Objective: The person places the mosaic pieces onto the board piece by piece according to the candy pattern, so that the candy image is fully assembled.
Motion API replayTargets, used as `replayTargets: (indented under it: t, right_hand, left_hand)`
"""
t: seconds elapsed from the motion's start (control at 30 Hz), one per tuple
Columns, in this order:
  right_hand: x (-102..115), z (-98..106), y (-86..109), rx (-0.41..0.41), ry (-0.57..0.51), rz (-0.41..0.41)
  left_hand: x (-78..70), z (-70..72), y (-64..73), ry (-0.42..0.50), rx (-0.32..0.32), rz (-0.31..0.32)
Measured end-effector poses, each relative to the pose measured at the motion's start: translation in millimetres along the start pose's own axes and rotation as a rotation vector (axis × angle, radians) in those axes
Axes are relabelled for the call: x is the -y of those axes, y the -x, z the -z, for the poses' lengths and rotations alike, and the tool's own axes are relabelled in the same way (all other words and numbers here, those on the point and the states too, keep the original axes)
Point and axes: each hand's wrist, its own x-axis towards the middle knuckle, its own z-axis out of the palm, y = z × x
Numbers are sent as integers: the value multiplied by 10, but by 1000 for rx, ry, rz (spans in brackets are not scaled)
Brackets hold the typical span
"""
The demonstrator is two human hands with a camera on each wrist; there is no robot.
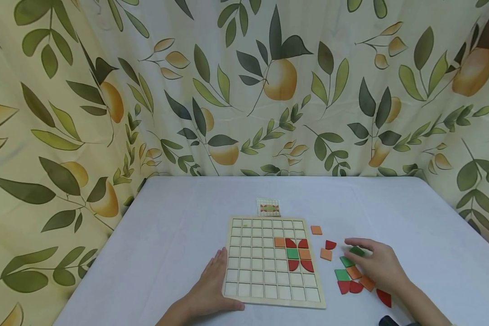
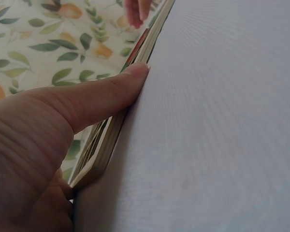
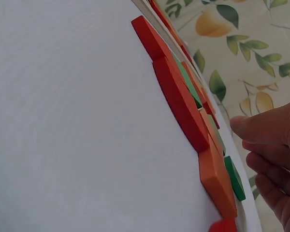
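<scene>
My left hand (image 1: 207, 285) rests against the lower left corner of a wooden grid board (image 1: 257, 265), fingers straight along its left side. The thumb (image 2: 104, 99) presses the front edge. On the board's right part sit red quarter-round tiles (image 1: 306, 266), orange square tiles (image 1: 280, 242) and a green square tile (image 1: 292, 253). My right hand (image 1: 381, 265) hovers over loose tiles right of the board, thumb and fingers loosely bent with nothing between them in the right wrist view. Close by its fingertips lies a green tile (image 1: 356, 250).
Behind the board lies a small pattern card (image 1: 269, 207). Several loose tiles, among them an orange square (image 1: 316, 230) and a red piece (image 1: 384, 298), are scattered on the white-covered table (image 1: 179, 217). A leaf-and-fruit curtain (image 1: 244, 90) hangs behind. A dark object (image 1: 388, 320) shows at the bottom edge.
</scene>
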Motion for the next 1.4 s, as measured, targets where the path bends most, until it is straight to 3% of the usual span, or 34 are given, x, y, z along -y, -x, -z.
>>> replayTargets:
  t: [0.33,0.87,1.4]
  right_hand:
    - [-135,104,65,6,17,-74]
    - [-205,62,55,-42,79,17]
    - [-206,92,10,22,38,23]
  left_hand:
    - [9,-8,-5,-2,-1,8]
    - [23,-14,-7,0,5,18]
    - [22,-8,3,-1,-3,-2]
